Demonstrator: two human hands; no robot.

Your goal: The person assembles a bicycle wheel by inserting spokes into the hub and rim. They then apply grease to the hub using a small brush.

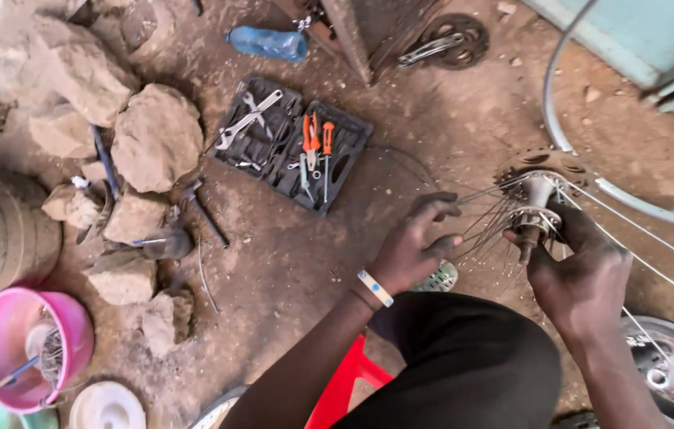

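Nearest you, your dark-trousered knee (464,357) fills the lower middle, with a red stool (345,381) showing under it. Your right hand (579,274) is closed around the lower end of the wheel hub (535,210), its grip pressed onto the axle stub, so the hub sits just above your knee, right of centre, off the ground. Your left hand (416,246), with a pale wristband (374,287), has its grip pinching the loose ends of the spokes (488,214), fingers curled and thumb pressed in against them. The hub's long axis runs roughly up and down in the view, tilted slightly, one end at your right palm and the other pointing away toward the toothed sprocket (547,163) at its far end. The hub is dull grey metal with flanged ends, and thin silvery spokes fan out from it to the left in a loose bundle and to the right in long straight lines. Beyond it a bare metal rim (567,143) curves across the dirt floor (289,262). Farther off to the left an open black tool case (293,143) lies flat, holding orange-handled pliers and screwdrivers and a spanner, beside a cluster of rocks (154,135). A pink bucket (31,345) stands at the lower left
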